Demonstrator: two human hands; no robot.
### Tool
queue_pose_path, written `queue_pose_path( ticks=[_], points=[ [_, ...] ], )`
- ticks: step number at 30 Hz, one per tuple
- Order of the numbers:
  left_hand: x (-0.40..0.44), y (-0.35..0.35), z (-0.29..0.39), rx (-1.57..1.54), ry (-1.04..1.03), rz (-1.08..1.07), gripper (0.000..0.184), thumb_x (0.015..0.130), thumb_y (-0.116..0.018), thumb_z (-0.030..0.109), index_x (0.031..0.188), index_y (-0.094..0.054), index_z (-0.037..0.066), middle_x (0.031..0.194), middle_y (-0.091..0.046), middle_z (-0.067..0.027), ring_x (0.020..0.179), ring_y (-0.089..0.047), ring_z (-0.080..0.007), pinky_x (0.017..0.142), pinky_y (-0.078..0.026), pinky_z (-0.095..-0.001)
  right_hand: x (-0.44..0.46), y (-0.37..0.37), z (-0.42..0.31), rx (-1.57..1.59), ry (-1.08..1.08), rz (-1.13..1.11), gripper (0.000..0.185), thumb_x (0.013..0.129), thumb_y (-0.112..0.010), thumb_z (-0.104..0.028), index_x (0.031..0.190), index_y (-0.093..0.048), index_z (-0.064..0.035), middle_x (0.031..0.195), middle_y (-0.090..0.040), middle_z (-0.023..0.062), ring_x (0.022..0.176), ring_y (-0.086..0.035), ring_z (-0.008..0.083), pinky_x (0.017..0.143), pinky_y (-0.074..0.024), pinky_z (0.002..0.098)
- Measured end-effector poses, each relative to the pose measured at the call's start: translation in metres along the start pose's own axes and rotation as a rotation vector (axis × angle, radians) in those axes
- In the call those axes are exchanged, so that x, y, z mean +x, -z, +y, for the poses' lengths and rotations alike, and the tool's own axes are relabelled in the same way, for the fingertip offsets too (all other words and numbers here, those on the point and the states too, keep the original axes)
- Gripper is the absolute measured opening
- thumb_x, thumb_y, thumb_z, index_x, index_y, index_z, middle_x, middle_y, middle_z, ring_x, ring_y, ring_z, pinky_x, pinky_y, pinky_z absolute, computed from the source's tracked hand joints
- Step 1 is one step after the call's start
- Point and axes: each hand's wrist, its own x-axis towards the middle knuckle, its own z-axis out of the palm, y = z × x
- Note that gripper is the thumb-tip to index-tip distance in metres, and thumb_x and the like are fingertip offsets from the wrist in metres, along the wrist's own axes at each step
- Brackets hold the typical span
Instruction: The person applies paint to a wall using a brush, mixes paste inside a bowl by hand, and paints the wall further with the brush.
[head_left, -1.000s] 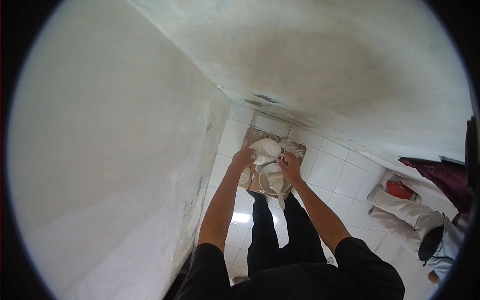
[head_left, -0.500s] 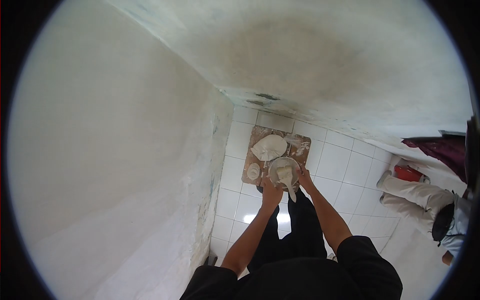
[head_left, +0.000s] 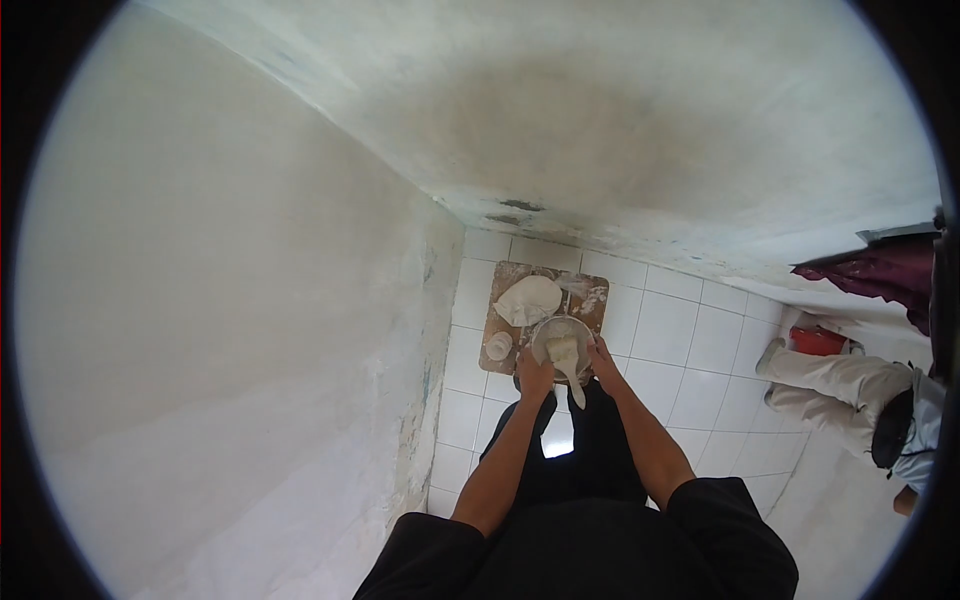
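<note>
Holding a round, pale grey bowl by its two sides, at the near edge of a square, brown wooden board with white smears. Gripping its left side with the left hand and its right side with the right hand. Cannot tell how the fingers curl underneath, or if lifted or resting on the wood. Keeping a wide, cream-coloured brush inside, handle poking over the near rim. Reaching past a puffy white bag, far left on the board, and a small, round white thing, near left.
</note>
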Motion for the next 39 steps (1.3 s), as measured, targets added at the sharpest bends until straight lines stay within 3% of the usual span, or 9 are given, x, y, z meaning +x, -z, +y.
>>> queue_pose_path(
  ticks=[7, 12, 18, 21, 23, 26, 29, 36, 39],
  points=[
    [-0.055, 0.071, 0.095, -0.056, -0.130, 0.029, 0.047, 0.075, -0.053, 0.005, 0.121, -0.053, -0.005, 0.114, -0.058, -0.0275, 0.111, -0.054, -0.0421, 0.097, -0.043, -0.0453, -0.072, 0.021, -0.082, 0.089, -0.008, -0.157, 0.057, 0.101, -0.049, -0.038, 0.147, -0.029, -0.0115, 0.128, -0.051, 0.0164, 0.115, -0.055, 0.0269, 0.094, -0.0499, 0.0442],
    [-0.079, 0.113, 0.126, -0.059, -0.164, -0.022, 0.047, 0.077, -0.052, 0.004, 0.124, -0.051, -0.005, 0.120, -0.057, -0.0281, 0.117, -0.053, -0.0418, 0.100, -0.041, -0.0442, -0.128, 0.021, -0.152, 0.179, 0.038, -0.182, 0.059, 0.096, -0.059, -0.025, 0.145, -0.030, -0.0086, 0.118, -0.056, 0.0200, 0.106, -0.060, 0.0262, 0.083, -0.0569, 0.0395],
    [-0.104, 0.141, 0.159, -0.220, -0.194, 0.028, 0.048, 0.078, -0.056, 0.005, 0.124, -0.048, -0.007, 0.119, -0.053, -0.0285, 0.114, -0.051, -0.0447, 0.099, -0.040, -0.0474, -0.140, 0.021, -0.169, 0.166, 0.064, -0.166, 0.059, 0.096, -0.057, -0.029, 0.145, -0.029, -0.0113, 0.125, -0.052, 0.0181, 0.112, -0.056, 0.0281, 0.085, -0.0560, 0.0436],
    [-0.131, 0.163, 0.184, 0.097, -0.410, 0.096, 0.050, 0.077, -0.061, 0.005, 0.123, -0.047, -0.007, 0.116, -0.050, -0.0259, 0.110, -0.048, -0.0469, 0.096, -0.040, -0.0515, -0.156, 0.012, -0.188, 0.212, 0.073, -0.113, 0.058, 0.096, -0.057, -0.029, 0.144, -0.030, -0.0110, 0.125, -0.052, 0.0176, 0.111, -0.057, 0.0280, 0.085, -0.0553, 0.0456],
    [-0.142, 0.174, 0.195, 0.296, -0.662, -0.022, 0.049, 0.076, -0.069, 0.010, 0.121, -0.052, 0.001, 0.114, -0.049, -0.0225, 0.110, -0.047, -0.0452, 0.093, -0.041, -0.0522, -0.158, 0.004, -0.191, 0.253, 0.093, -0.091, 0.057, 0.096, -0.057, -0.029, 0.143, -0.030, -0.0112, 0.125, -0.053, 0.0174, 0.111, -0.057, 0.0279, 0.085, -0.0550, 0.0457],
    [-0.153, 0.188, 0.218, 0.491, -0.799, -0.141, 0.043, 0.076, -0.073, 0.018, 0.116, -0.059, 0.011, 0.111, -0.050, -0.0186, 0.109, -0.049, -0.0388, 0.091, -0.041, -0.0493, -0.164, -0.006, -0.197, 0.290, 0.135, -0.054, 0.056, 0.096, -0.057, -0.029, 0.142, -0.031, -0.0118, 0.124, -0.053, 0.0173, 0.110, -0.057, 0.0274, 0.084, -0.0548, 0.0450],
    [-0.136, 0.194, 0.225, 0.614, -0.966, -0.092, 0.039, 0.075, -0.075, 0.024, 0.112, -0.064, 0.019, 0.111, -0.052, -0.0153, 0.109, -0.050, -0.0346, 0.090, -0.041, -0.0479, -0.168, -0.019, -0.214, 0.312, 0.196, -0.031, 0.054, 0.096, -0.057, -0.028, 0.141, -0.032, -0.0125, 0.123, -0.054, 0.0174, 0.110, -0.057, 0.0269, 0.083, -0.0550, 0.0435],
    [-0.117, 0.202, 0.245, 0.712, -1.238, -0.033, 0.037, 0.075, -0.071, 0.021, 0.112, -0.066, 0.018, 0.116, -0.057, -0.0100, 0.113, -0.053, -0.0302, 0.093, -0.041, -0.0444, -0.181, -0.029, -0.245, 0.293, 0.245, -0.003, 0.051, 0.097, -0.055, -0.028, 0.141, -0.034, -0.0127, 0.122, -0.054, 0.0176, 0.106, -0.058, 0.0248, 0.080, -0.0563, 0.0400],
    [-0.111, 0.224, 0.275, 0.308, -1.142, -0.020, 0.037, 0.070, -0.073, 0.009, 0.107, -0.066, 0.008, 0.111, -0.063, -0.0124, 0.105, -0.061, -0.0312, 0.089, -0.047, -0.0399, -0.199, -0.034, -0.265, 0.259, 0.276, 0.014, 0.052, 0.097, -0.055, -0.030, 0.141, -0.034, -0.0120, 0.121, -0.054, 0.0174, 0.105, -0.057, 0.0246, 0.079, -0.0566, 0.0393]
  ],
)
